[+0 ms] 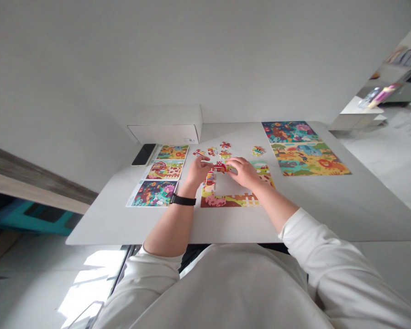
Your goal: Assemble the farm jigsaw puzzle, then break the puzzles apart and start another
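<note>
A partly built farm puzzle (226,198) lies on the white table (329,205) in front of me. My left hand (197,170), with a black wrist band, pinches a red barn piece (219,167) at the puzzle's upper edge. My right hand (244,171) presses curled fingers on the same piece from the right. Several loose puzzle pieces (212,151) lie just beyond my hands, and one more loose piece (258,150) sits to the right.
Three picture cards (164,170) lie in a column at the left, beside a black phone (144,154). A white box (166,124) stands against the wall. Two finished puzzles (303,148) lie at the right.
</note>
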Demonstrator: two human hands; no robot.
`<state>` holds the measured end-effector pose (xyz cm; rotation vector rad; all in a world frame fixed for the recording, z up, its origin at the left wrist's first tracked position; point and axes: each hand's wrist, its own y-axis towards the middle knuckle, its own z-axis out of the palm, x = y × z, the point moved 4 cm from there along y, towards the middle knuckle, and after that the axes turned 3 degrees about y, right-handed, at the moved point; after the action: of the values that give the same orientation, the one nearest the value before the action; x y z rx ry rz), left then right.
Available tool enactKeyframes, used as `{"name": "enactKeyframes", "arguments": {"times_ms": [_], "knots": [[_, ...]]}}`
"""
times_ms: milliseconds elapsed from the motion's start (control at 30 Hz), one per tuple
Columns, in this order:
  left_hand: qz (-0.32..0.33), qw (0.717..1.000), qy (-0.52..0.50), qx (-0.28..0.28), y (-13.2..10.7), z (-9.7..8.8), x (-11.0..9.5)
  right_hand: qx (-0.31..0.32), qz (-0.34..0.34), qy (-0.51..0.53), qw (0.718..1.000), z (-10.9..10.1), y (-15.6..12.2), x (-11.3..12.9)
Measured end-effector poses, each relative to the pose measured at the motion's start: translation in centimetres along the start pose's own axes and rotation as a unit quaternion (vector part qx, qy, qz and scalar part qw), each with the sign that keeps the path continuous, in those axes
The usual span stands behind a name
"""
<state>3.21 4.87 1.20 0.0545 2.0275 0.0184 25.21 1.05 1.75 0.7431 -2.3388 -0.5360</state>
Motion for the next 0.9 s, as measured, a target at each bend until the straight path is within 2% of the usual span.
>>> {"name": "enactKeyframes", "arguments": {"times_ms": [67, 133, 233, 367, 467, 633, 900], "knots": [[0.038, 0.993, 0.107, -0.040, -0.3, -0.8, -0.6, 0.016, 0.011, -0.011, 1.000, 0.3, 0.0, 0.0], [0.080, 0.973, 0.207, -0.064, -0.6, -1.5, -1.2, 0.042, 0.016, -0.021, 0.999, 0.7, 0.0, 0.0], [0.109, 0.945, 0.306, -0.038, -1.1, -1.7, -1.7, 0.083, 0.018, -0.032, 0.996, 1.5, -0.1, -0.1], [0.130, 0.913, 0.385, 0.021, -1.6, -1.2, -1.6, 0.101, 0.025, -0.041, 0.994, 2.1, -0.1, -0.3], [0.137, 0.894, 0.422, 0.059, -1.7, -0.6, -1.3, 0.105, 0.028, -0.050, 0.993, 2.3, -0.1, -0.3], [0.148, 0.878, 0.446, 0.094, -1.5, -0.1, -0.8, 0.106, 0.040, -0.047, 0.992, 2.4, 0.0, -0.4], [0.142, 0.884, 0.435, 0.097, -1.2, 0.1, 0.1, 0.112, 0.050, -0.047, 0.991, 2.4, 0.2, -0.3]]}}
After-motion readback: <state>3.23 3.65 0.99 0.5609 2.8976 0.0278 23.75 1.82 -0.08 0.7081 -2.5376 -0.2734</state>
